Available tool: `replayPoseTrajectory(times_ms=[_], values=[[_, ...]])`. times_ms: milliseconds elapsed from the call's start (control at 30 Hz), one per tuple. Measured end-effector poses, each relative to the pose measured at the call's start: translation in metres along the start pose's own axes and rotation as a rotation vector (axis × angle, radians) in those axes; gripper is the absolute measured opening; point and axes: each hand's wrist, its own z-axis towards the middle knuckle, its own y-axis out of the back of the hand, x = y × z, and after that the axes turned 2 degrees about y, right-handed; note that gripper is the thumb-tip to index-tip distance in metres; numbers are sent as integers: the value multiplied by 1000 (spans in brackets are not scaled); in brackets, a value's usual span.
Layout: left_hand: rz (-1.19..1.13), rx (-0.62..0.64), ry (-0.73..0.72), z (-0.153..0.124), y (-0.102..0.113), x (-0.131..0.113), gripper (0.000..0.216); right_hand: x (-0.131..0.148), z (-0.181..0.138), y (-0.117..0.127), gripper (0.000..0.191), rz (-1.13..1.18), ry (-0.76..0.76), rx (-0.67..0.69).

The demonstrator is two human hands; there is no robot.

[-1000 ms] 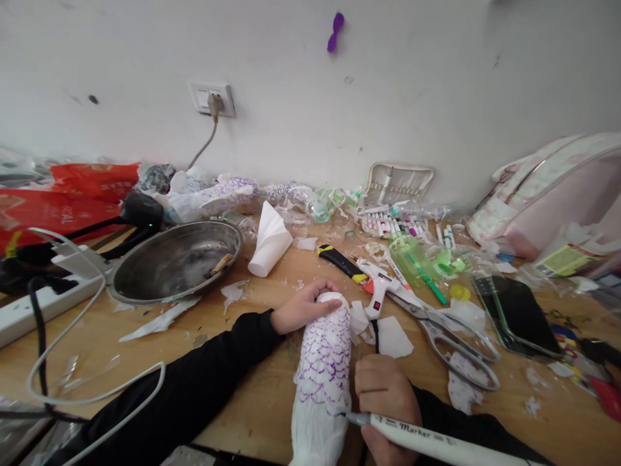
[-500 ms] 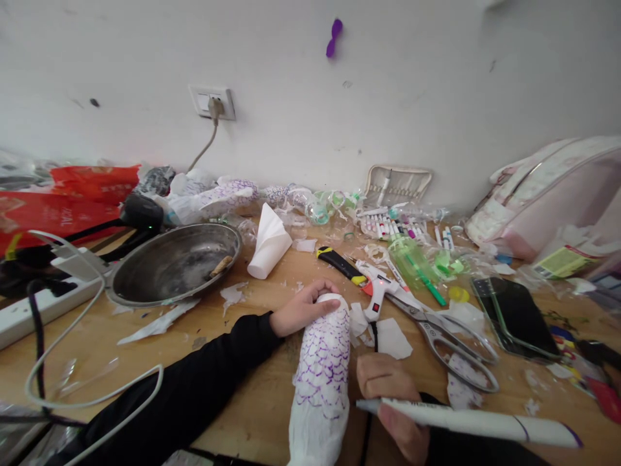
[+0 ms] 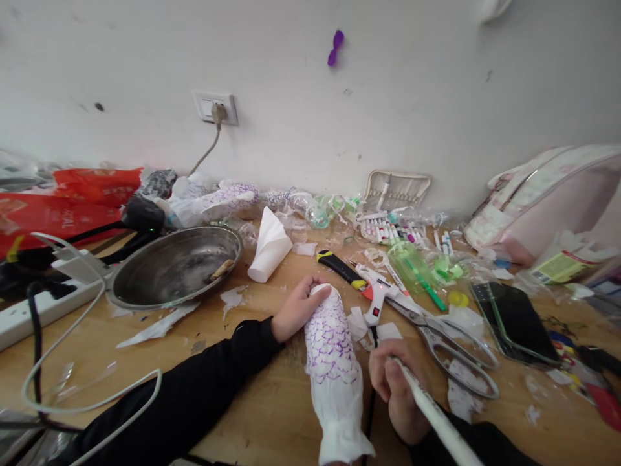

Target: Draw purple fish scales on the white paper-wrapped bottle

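My left hand (image 3: 303,307) is closed over the far end of a white paper-covered form (image 3: 334,362), thumb on top. Purple scale marks cover its upper part; its near end is plain white and flares out. To the right of the form, my right hand (image 3: 400,388) grips a white marker pen (image 3: 436,417), whose rear end points toward me. The pen's tip is hidden by my fingers. Beyond that hand lie a white hot glue gun (image 3: 377,298) and large scissors (image 3: 449,346).
A metal bowl (image 3: 174,268) sits at left near a white power strip (image 3: 53,301) and cables. Further back are rolled paper towel (image 3: 270,246), a utility knife (image 3: 341,268), a green bottle (image 3: 412,265) and several markers (image 3: 388,228). At right are a phone (image 3: 515,320) and pink backpack (image 3: 557,194).
The near end of the paper-covered form has swung right, showing more of its plain end. In my right hand the marker has turned from lying sideways to pointing its rear toward me.
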Motion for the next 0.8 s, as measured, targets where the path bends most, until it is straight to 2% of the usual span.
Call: replayPoseTrajectory(times_ms=[267,367,467,700,800], values=[[62,-11,-3,0,0,1,30,6,1,-5,22,-119,260,-37],[55,-6,-12,1,0,1,29,9,4,-3,23,-183,260,-34],[46,-6,-19,1,1,1,30,12,7,-2,23,-270,249,42],[67,-20,-34,1,0,1,30,13,7,2,18,-232,296,133],[38,-15,-20,1,0,0,31,12,6,2,18,-224,275,103]])
